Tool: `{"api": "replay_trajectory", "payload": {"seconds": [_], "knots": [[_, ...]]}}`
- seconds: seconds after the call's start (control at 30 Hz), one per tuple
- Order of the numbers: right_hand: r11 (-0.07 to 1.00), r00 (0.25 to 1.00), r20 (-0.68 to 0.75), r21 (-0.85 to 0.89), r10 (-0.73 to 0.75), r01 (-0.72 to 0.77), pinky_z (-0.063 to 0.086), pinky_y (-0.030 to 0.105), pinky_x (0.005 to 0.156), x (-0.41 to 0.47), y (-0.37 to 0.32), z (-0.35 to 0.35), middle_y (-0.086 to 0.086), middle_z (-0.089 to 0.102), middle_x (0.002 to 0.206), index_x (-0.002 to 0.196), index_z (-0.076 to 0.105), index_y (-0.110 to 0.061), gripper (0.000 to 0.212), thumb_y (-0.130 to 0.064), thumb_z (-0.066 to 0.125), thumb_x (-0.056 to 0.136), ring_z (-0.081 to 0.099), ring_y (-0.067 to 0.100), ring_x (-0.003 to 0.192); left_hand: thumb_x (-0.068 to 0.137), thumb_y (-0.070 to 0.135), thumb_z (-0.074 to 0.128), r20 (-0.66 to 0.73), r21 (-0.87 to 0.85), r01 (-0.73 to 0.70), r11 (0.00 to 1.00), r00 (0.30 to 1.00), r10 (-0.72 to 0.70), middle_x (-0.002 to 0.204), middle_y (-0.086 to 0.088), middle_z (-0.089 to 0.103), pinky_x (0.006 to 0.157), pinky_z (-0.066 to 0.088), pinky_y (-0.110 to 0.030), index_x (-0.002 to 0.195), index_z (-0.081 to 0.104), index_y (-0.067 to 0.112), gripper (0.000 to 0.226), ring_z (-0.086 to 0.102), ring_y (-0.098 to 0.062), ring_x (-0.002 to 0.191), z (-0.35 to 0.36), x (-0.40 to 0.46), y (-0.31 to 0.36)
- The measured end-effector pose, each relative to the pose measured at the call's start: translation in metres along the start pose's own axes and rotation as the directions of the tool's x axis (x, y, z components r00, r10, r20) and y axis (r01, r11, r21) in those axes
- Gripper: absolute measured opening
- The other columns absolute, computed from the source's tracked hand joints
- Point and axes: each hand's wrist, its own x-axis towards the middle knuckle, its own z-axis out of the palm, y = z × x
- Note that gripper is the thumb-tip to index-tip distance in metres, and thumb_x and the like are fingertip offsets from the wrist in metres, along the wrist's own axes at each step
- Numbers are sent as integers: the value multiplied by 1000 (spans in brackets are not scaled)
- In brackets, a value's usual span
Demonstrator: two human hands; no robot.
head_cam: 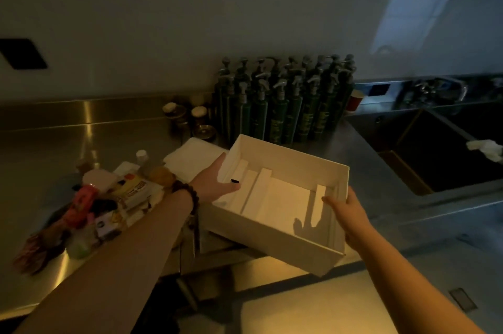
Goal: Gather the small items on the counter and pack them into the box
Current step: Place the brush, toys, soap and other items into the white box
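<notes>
**Both hands on the box**

Left hand (217,181) grips the white box (275,235) by its left wall, thumb inside; right hand (345,214) holds the right wall. I see the box tilted over the counter's (89,132) front edge. Small items (100,206) heaped at the counter's front left.

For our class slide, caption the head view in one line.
Both hands, left and right, hold an open white box beside piled small items.

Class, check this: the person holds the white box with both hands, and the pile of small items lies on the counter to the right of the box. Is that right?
Not quite. The head view shows the pile of small items to the left of the white box, not the right. The left hand and right hand do both hold the box.
</notes>
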Motion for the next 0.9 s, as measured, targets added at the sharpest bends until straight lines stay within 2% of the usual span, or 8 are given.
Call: {"api": "replay_trajectory", "payload": {"seconds": [0.1, 0.2, 0.33, 0.43, 0.53, 0.63, 0.73, 0.9], "knots": [[1000, 994, 106, 2, -13, 13, 42, 56, 100, 14, -16, -6, 6, 48, 137, 142, 34, -33, 59, -30, 60, 90, 49, 30, 121, 81, 32, 70, -59, -64, 43, 997, 997, -47, 146, -2, 37, 106, 34, -40, 149, 6, 25, 94, 40, -20, 128, 10, -17, 0], [993, 981, 188, -98, -51, 70, 41, 47, 98, 33, -34, -9, 8, 47, 140, 142, 36, -30, 57, -31, 59, 91, 47, 28, 122, 82, 30, 69, -138, -125, 85, 988, 985, -103, 148, -4, 34, 108, 33, -42, 149, -1, 22, 97, 38, -22, 131, 23, -32, -2], [973, 964, 253, -187, -85, 135, 39, 43, 92, 51, -60, 2, 9, 48, 137, 141, 37, -29, 57, -33, 60, 88, 48, 24, 116, 84, 33, 66, -262, -103, 137, 985, 952, -160, 154, -6, 20, 110, 28, -38, 148, -8, 20, 99, 25, -25, 138, 30, -40, -6], [960, 947, 306, -220, -98, 170, 38, 41, 89, 63, -66, 15, 8, 46, 139, 142, 35, -29, 58, -30, 59, 89, 47, 22, 113, 84, 31, 66, -301, -121, 146, 982, 937, -177, 154, -6, 21, 108, 29, -35, 147, -10, 20, 100, 26, -24, 138, 30, -43, -7], [943, 951, 293, -276, -100, 184, 39, 49, 98, 71, -64, 26, 11, 45, 141, 146, 30, -28, 64, -30, 60, 89, 47, 32, 123, 85, 29, 65, -291, -133, 166, 977, 936, -199, 152, -6, 23, 106, 28, -31, 147, -14, 20, 101, 29, -23, 136, 33, -48, -9], [917, 960, 253, -340, -124, 208, 40, 54, 102, 76, -61, 33, 13, 45, 142, 147, 25, -28, 67, -30, 59, 89, 47, 35, 125, 86, 32, 64, -333, -46, 186, 981, 924, -191, 154, -6, 19, 106, 27, -30, 147, -15, 20, 101, 26, -23, 137, 34, -49, -12], [894, 958, 233, -375, -165, 245, 43, 53, 100, 75, -60, 38, 14, 46, 140, 149, 20, -29, 73, -32, 60, 88, 48, 37, 124, 86, 33, 63, -370, -36, 187, 982, 910, -187, 155, -8, 17, 106, 27, -32, 147, -14, 22, 99, 24, -24, 138, 34, -46, -15], [845, 949, 236, -446, -208, 296, 47, 50, 95, 76, -57, 41, 15, 52, 135, 149, 16, -29, 74, -31, 59, 89, 54, 36, 117, 85, 34, 63, -428, -4, 175, 985, 889, -160, 154, -6, 18, 102, 22, -26, 147, -12, 21, 98, 22, -22, 139, 34, -42, -19]]}}
